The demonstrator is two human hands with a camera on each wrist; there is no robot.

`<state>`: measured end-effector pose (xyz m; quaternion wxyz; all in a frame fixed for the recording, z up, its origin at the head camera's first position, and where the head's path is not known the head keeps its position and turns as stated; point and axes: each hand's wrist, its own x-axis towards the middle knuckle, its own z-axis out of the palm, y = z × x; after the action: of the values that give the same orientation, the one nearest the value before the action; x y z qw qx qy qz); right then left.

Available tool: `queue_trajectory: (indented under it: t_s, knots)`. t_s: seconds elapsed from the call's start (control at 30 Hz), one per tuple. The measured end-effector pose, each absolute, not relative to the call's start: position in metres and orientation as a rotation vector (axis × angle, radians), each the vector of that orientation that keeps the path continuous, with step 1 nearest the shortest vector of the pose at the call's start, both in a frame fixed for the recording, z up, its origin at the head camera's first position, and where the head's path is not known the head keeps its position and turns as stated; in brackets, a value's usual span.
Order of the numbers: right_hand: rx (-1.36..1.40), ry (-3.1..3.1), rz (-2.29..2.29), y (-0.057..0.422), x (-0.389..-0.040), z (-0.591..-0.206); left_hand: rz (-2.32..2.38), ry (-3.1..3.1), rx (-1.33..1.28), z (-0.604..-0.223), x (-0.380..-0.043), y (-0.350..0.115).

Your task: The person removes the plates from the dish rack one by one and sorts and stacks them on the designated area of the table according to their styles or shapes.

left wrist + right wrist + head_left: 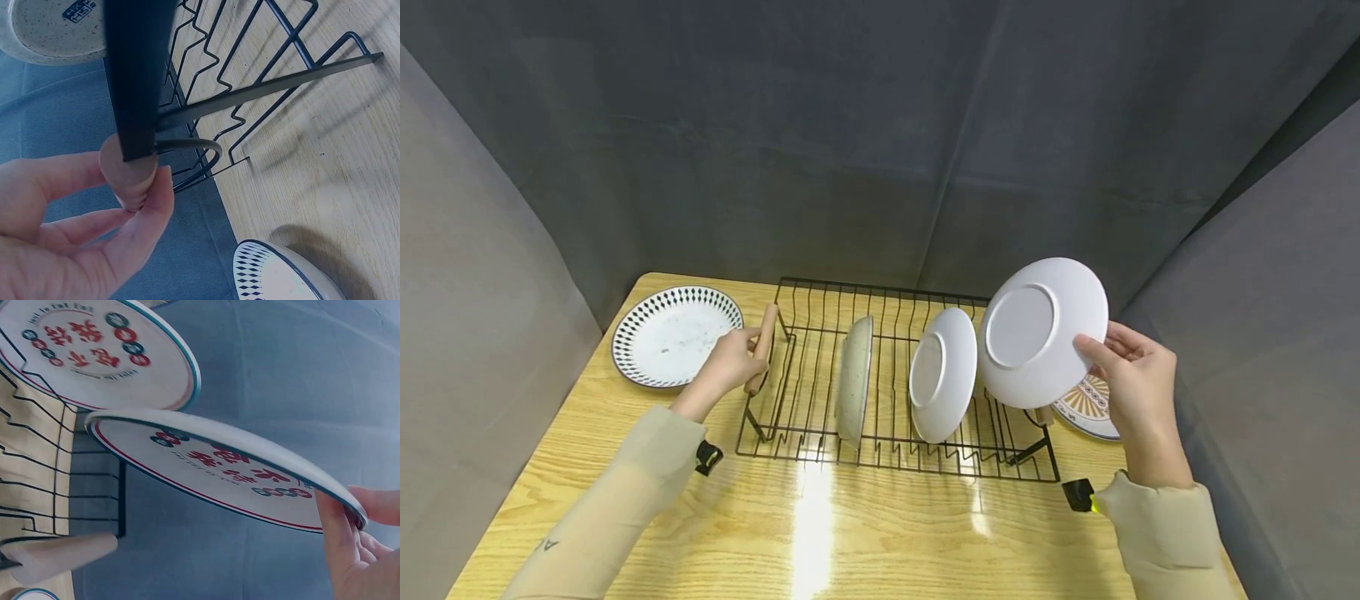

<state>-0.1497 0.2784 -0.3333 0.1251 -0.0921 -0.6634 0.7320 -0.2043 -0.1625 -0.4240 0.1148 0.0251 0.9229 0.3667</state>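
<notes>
A black wire dish rack (895,454) with wooden handles stands on the wooden table (820,542). My left hand (733,358) grips the rack's left wooden handle (765,337), seen close in the left wrist view as handle (128,175) between fingers (150,219). My right hand (1138,375) holds a white plate (1041,332) by its rim, raised above the rack's right end, underside facing me. Its printed face (231,469) shows in the right wrist view. A speckled plate (855,379) and a white plate (942,375) stand upright in the rack.
A plate with a black diamond border (673,335) lies flat at the table's far left. A plate with an orange pattern (1093,408) lies right of the rack, partly hidden by my hand. Grey curtains (880,142) close in the table on three sides.
</notes>
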Motion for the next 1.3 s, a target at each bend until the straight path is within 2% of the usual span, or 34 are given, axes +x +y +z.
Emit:
queue_trajectory:
  t_s: [0.5, 0.8, 1.13, 1.3]
  knots:
    - [-0.584, -1.516, 2.098, 0.324, -0.155, -0.329, 1.055, 2.703, 0.057, -0.427, -0.207, -0.163]
    - [-0.669, -1.685, 1.817, 0.343, -0.164, -0.353, 1.082, 2.708, 0.043, -0.427, -0.206, -0.163]
    - [-0.507, -2.229, 0.969, 0.361, -0.172, -0.397, 1.071, 2.704, 0.061, -0.428, -0.206, -0.163]
    - [-0.299, -2.326, 0.615, 0.368, -0.176, -0.420, 1.077, 2.689, 0.049, -0.428, -0.206, -0.163]
